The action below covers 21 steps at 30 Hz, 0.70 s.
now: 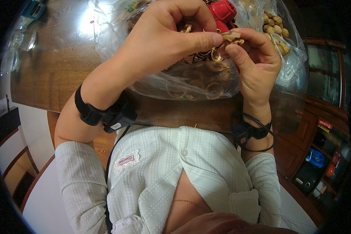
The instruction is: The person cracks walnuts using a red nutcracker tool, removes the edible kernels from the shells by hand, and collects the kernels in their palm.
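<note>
My left hand [166,41] and my right hand [254,58] meet over a clear plastic bag [193,84] of broken walnut shells [216,55]. Between the fingertips of both hands is a piece of walnut kernel [231,37], pinched by my left thumb on one side and by my right thumb and fingers on the other. Another small walnut fragment [187,28] shows within the curl of my left fingers. A red tool [223,11], partly hidden behind my hands, rests on the shells; its exact kind cannot be told.
On the right, a clear plastic bag [294,63] holds whole walnuts [276,26]. Glass jars [26,39] and a teal container [33,10] stand at the far left of the wooden table [52,79]. The table's near edge runs in front of my body. A wooden cabinet [298,125] stands at the right.
</note>
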Tool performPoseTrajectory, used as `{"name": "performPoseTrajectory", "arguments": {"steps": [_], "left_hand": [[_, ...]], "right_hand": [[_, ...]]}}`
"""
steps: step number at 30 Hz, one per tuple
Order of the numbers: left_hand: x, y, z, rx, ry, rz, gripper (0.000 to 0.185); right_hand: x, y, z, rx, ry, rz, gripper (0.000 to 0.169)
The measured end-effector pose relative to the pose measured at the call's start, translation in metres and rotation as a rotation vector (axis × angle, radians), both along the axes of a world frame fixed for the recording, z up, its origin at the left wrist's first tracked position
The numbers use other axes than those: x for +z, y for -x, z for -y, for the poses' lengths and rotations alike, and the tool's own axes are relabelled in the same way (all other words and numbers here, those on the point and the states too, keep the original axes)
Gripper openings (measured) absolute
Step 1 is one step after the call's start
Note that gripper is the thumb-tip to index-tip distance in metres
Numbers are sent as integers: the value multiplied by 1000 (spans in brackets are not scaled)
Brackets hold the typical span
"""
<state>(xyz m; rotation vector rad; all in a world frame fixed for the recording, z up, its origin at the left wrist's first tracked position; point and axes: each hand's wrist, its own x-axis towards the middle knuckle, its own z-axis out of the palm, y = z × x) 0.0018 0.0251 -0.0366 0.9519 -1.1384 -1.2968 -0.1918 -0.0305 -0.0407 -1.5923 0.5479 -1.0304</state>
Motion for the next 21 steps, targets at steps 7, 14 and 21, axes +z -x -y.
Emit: {"name": "performPoseTrajectory", "arguments": {"steps": [7, 14, 21], "left_hand": [[-8, -10, 7, 13, -74, -112, 15], [-2, -21, 8, -392, -416, -632, 51], [-11, -13, 12, -488, -521, -1023, 68]], "right_hand": [[4, -2, 0, 0, -79, 27, 24], [5, -2, 1, 50, -23, 55, 26], [4, -1, 6, -17, 379, -42, 27]]}}
